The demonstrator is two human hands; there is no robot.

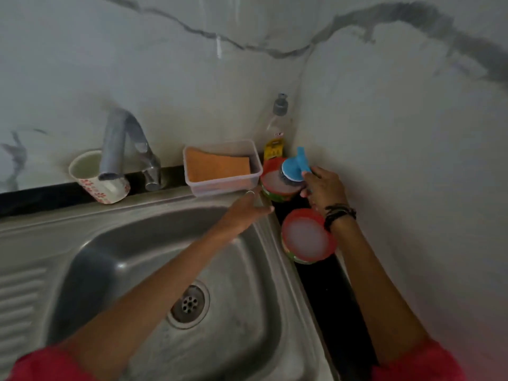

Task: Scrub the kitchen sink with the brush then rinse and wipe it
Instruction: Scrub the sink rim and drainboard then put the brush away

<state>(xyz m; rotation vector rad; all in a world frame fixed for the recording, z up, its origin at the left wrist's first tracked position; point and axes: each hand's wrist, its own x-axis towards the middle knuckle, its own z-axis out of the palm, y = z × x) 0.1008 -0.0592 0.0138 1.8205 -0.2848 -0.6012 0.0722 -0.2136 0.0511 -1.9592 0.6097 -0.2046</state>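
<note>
The steel sink [115, 259] fills the lower left, with its drain [189, 303] in the middle of the basin. My right hand [324, 189] grips the blue handle of a scrubbing brush [294, 167], whose steel-wool head sits on a red-lidded tub [270, 180] at the back right corner. My left hand [251, 209] reaches over the sink's right rim with its fingers extended, holding nothing. An orange cloth [217, 167] lies in a clear plastic tray [257, 174] behind the sink.
A metal tap [121, 144] stands at the back, beside a white cup with a red pattern [96, 177]. A soap bottle [276, 133] is in the corner. A second red-lidded tub [308, 235] sits on the black counter strip, right of the sink. Marble walls close in behind and right.
</note>
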